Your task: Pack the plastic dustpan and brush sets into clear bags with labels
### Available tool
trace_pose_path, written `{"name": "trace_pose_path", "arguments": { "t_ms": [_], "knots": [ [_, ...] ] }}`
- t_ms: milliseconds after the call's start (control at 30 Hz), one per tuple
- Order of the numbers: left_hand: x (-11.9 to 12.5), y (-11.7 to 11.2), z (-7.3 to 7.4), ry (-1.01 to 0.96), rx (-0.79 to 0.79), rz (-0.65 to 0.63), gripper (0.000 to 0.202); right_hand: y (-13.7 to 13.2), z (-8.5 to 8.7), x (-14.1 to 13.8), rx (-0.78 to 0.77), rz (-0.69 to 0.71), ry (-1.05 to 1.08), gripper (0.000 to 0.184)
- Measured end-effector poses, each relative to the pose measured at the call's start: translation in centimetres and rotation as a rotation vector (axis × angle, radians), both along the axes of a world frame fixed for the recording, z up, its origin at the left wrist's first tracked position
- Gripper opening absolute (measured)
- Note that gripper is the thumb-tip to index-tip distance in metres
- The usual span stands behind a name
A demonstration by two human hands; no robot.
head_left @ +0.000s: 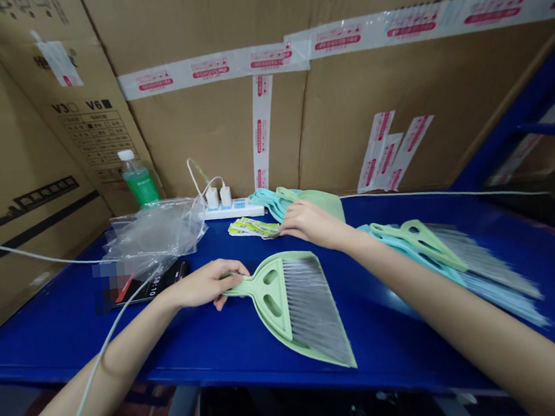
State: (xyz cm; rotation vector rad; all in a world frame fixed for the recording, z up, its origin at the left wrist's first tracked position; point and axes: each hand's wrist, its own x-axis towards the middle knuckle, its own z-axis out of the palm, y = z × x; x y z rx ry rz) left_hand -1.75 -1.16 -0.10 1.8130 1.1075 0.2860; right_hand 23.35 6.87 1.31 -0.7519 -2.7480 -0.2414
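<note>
centrally, on blue table (51,328): green brush-and-dustpan set (289,303), lying flat, bristles toward near edge, handle pointing left; left hand (206,284) curled round that handle, fingers closed over it. just beyond: right hand (307,223), palm down, fingertips on small stack of yellow-green labels (250,227); pinching or merely touching, cannot tell. behind right hand: pile of teal and green dustpans (277,201). right: heap of brushes (454,258). left: clear plastic bags (154,233), phone (153,285), green bottle (138,177), white power strip (232,208)
</note>
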Motion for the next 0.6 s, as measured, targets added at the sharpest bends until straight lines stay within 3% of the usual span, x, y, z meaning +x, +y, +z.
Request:
{"name": "trace_pose_path", "arguments": {
  "t_ms": [167,300,600],
  "knots": [
    [-0.1,0.3,-0.2,-0.02,-0.007,0.013,0.037,-4.5,1.2,2.3,-0.14,0.022,0.134,0.036],
    [0.1,0.4,-0.1,-0.05,-0.023,-0.003,0.039,-7.7,1.0,3.1,-0.34,0.034,0.197,0.034],
    [0.2,0.4,-0.2,-0.034,-0.02,-0.03,0.041,-8.9,-0.5,3.2,-0.796,0.115,0.193,0.031]
  ]
}}
